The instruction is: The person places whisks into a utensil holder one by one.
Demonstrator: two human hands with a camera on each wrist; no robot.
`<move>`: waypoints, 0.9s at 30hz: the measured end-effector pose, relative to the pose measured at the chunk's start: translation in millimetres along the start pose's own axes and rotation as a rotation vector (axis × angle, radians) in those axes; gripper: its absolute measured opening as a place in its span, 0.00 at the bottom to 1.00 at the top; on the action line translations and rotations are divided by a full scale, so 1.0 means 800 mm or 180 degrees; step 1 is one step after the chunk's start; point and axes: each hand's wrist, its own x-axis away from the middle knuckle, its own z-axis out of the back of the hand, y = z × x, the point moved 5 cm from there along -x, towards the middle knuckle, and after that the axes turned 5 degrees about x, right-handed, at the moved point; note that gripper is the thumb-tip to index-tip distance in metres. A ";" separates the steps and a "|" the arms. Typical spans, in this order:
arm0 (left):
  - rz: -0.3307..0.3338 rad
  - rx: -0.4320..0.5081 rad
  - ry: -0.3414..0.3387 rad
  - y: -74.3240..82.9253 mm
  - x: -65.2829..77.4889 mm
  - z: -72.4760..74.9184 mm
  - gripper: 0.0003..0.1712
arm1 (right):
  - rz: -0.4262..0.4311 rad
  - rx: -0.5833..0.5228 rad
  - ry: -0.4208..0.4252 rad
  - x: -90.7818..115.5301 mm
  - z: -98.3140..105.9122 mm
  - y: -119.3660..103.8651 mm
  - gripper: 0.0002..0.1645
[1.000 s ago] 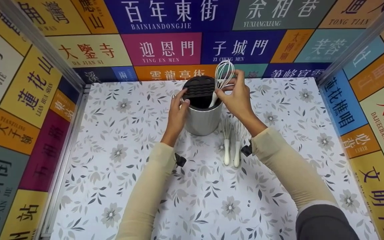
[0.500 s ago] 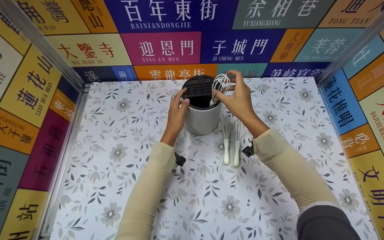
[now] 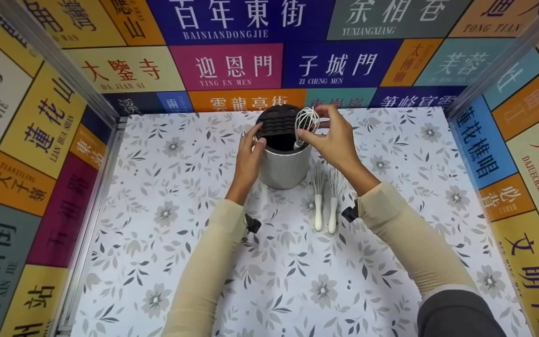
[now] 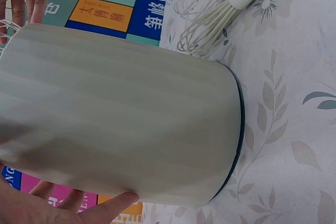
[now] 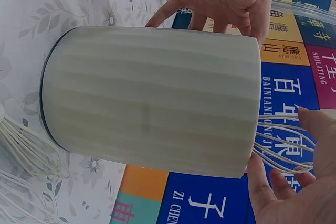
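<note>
A pale, ribbed utensil holder with a black slotted insert stands upright near the table's back. My left hand grips its left side, thumb at the rim and fingers spread along the wall, as the right wrist view also shows. At the right of the rim my right hand holds a whisk by its wire loops, thumb on one side and fingers on the other. The handle points down into the holder and is mostly hidden; in the right wrist view the wires stick out above the rim.
Two more white-handled whisks, one on the left and one on the right, lie side by side just right of the holder, handles toward the front. A floral cloth covers the table. Panels with printed signs enclose the back and sides.
The whisk has gone down into the holder, so its wire head sits lower, and my right hand has shifted slightly down with it. My left hand stays on the holder.
</note>
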 end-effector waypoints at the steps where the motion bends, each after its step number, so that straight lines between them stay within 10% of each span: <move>1: 0.0001 0.0000 0.0008 0.000 0.000 0.000 0.28 | -0.0015 -0.0016 -0.0011 0.001 0.000 0.001 0.46; 27: 0.0043 0.0008 0.0042 0.002 0.001 -0.002 0.28 | -0.0003 -0.0232 -0.0306 0.012 -0.002 0.006 0.46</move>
